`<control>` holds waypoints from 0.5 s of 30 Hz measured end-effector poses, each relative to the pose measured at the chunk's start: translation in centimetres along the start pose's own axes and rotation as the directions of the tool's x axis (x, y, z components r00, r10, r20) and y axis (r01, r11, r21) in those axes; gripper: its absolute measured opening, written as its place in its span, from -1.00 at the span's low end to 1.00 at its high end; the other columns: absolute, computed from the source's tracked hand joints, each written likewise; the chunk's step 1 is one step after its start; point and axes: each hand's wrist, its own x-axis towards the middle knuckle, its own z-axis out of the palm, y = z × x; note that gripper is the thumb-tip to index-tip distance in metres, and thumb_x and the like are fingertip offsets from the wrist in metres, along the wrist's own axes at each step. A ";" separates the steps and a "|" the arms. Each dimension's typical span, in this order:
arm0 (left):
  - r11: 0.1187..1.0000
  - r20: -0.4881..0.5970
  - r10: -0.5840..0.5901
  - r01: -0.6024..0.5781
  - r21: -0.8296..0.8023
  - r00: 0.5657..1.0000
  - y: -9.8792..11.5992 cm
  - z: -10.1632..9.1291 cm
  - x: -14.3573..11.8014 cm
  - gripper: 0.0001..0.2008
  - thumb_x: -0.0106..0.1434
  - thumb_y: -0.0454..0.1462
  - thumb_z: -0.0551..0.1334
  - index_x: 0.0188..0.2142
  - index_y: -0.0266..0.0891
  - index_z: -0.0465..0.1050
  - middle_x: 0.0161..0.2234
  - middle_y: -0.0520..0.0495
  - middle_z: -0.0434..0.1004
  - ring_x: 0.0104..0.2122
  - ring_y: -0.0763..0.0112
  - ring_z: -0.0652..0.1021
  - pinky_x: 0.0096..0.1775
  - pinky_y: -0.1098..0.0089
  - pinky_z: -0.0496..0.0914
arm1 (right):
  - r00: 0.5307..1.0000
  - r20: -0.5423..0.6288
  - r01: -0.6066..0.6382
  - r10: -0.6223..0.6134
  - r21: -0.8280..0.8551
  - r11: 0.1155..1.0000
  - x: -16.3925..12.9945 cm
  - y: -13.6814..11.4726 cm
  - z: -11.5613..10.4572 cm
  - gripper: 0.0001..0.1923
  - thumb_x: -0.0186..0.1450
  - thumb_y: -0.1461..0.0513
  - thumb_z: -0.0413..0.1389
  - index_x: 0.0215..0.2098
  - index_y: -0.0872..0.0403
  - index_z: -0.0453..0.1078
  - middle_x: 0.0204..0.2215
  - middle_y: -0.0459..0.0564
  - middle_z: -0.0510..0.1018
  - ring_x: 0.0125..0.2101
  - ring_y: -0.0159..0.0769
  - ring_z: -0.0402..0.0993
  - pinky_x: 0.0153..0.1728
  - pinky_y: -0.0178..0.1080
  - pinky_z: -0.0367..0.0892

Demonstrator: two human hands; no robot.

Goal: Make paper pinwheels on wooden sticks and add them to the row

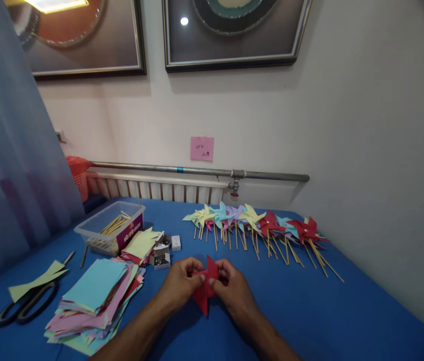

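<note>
2 black loops of scissors (27, 301) lie at the worktop's (294, 321) left, partly under pale green paper (39, 282). Next comes a loose-edged stack of coloured paper (97, 283); behind it are a clear tub (132, 233) of sticks, a smaller paper pile (140, 244) and small boxes (162, 262) of metal bits. Front and centre, the left hand (184, 281) and right hand (232, 291) each have the grip pinched, thumb against fingers, on a red paper pinwheel (207, 283). Right of them, open blue surface runs to the slanting edge by the wall (377, 150). Pinwheels on sticks (251, 217) line the back right. A blue curtain (20, 140) hangs far left; then 2 framed pictures (230, 55), a pipe (200, 171) and 1 pink note (202, 149).
</note>
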 end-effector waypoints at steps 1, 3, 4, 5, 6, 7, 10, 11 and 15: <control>1.000 -0.015 0.005 -0.005 0.005 1.000 0.0 0.0 0.0 -0.74 -0.03 -0.17 0.45 -0.38 -0.20 0.48 -0.56 0.12 0.45 -0.57 0.48 0.37 -0.45 0.43 0.19 | 1.000 -0.006 0.006 -0.006 -0.017 1.000 0.0 0.0 0.0 -0.81 0.10 0.27 0.24 -0.27 0.03 0.48 -0.37 -0.05 0.69 -0.38 -0.22 0.57 -0.35 -0.26 0.38; 1.000 -0.038 0.016 -0.016 0.004 0.999 0.1 0.0 -0.1 -0.75 -0.03 -0.20 0.46 -0.37 -0.21 0.49 -0.54 0.09 0.50 -0.56 0.48 0.40 -0.45 0.44 0.22 | 1.000 -0.015 0.013 -0.014 -0.042 0.999 0.0 0.1 0.1 -0.79 0.11 0.28 0.22 -0.24 0.03 0.49 -0.37 -0.05 0.70 -0.38 -0.21 0.57 -0.37 -0.26 0.38; 1.000 -0.042 0.020 -0.020 0.000 0.999 0.1 0.0 -0.1 -0.75 -0.03 -0.22 0.46 -0.36 -0.21 0.50 -0.53 0.08 0.52 -0.55 0.47 0.42 -0.44 0.45 0.24 | 1.000 -0.019 0.014 -0.015 -0.046 0.999 0.0 0.2 0.1 -0.78 0.11 0.28 0.22 -0.24 0.03 0.49 -0.37 -0.05 0.70 -0.38 -0.21 0.57 -0.37 -0.26 0.37; 1.000 -0.040 0.023 -0.023 -0.003 0.999 0.1 0.1 -0.1 -0.74 -0.03 -0.24 0.47 -0.35 -0.22 0.50 -0.52 0.07 0.54 -0.54 0.46 0.43 -0.43 0.45 0.26 | 1.000 -0.022 0.013 -0.014 -0.046 0.999 -0.1 0.2 0.1 -0.78 0.11 0.28 0.22 -0.23 0.02 0.48 -0.37 -0.05 0.70 -0.38 -0.20 0.58 -0.37 -0.26 0.38; 1.000 -0.034 0.023 -0.023 -0.004 0.999 0.1 0.1 -0.2 -0.74 -0.04 -0.26 0.47 -0.34 -0.22 0.51 -0.51 0.07 0.56 -0.53 0.46 0.45 -0.42 0.45 0.28 | 1.000 -0.025 0.011 -0.012 -0.041 0.999 -0.1 0.2 0.1 -0.78 0.11 0.28 0.23 -0.23 0.02 0.48 -0.37 -0.05 0.70 -0.37 -0.19 0.59 -0.37 -0.25 0.39; 1.000 -0.024 0.023 -0.023 -0.003 0.999 0.2 0.1 -0.2 -0.75 -0.04 -0.28 0.46 -0.34 -0.22 0.51 -0.50 0.06 0.56 -0.52 0.45 0.46 -0.42 0.45 0.29 | 1.000 -0.028 0.010 -0.011 -0.035 0.999 -0.1 0.2 0.2 -0.77 0.11 0.28 0.23 -0.23 0.02 0.47 -0.37 -0.05 0.70 -0.36 -0.18 0.60 -0.36 -0.25 0.40; 1.000 0.001 0.023 -0.023 0.014 1.000 0.4 0.2 -0.4 -0.80 -0.04 -0.32 0.42 -0.38 -0.21 0.50 -0.51 0.08 0.55 -0.52 0.46 0.44 -0.42 0.45 0.29 | 1.000 -0.015 0.006 -0.007 -0.018 1.000 -0.2 0.1 0.3 -0.76 0.11 0.27 0.24 -0.22 0.01 0.47 -0.38 -0.05 0.69 -0.32 -0.15 0.62 -0.32 -0.23 0.41; 0.999 0.003 0.026 -0.026 0.021 1.000 0.5 0.3 -0.5 -0.82 -0.04 -0.32 0.40 -0.39 -0.20 0.49 -0.52 0.09 0.53 -0.53 0.46 0.43 -0.42 0.46 0.28 | 1.000 -0.009 0.006 -0.007 -0.017 1.000 -0.3 0.1 0.4 -0.76 0.10 0.26 0.25 -0.22 0.01 0.46 -0.38 -0.06 0.69 -0.32 -0.14 0.62 -0.31 -0.23 0.41; 0.999 0.024 0.023 -0.024 0.033 0.999 1.0 0.3 -0.7 -0.85 -0.05 -0.33 0.35 -0.43 -0.19 0.44 -0.56 0.12 0.46 -0.56 0.49 0.36 -0.46 0.46 0.22 | 0.999 0.032 -0.015 0.015 -0.017 1.000 -0.3 -0.5 0.3 -0.76 0.08 0.24 0.28 -0.25 0.02 0.47 -0.38 -0.05 0.69 -0.30 -0.14 0.61 -0.27 -0.22 0.41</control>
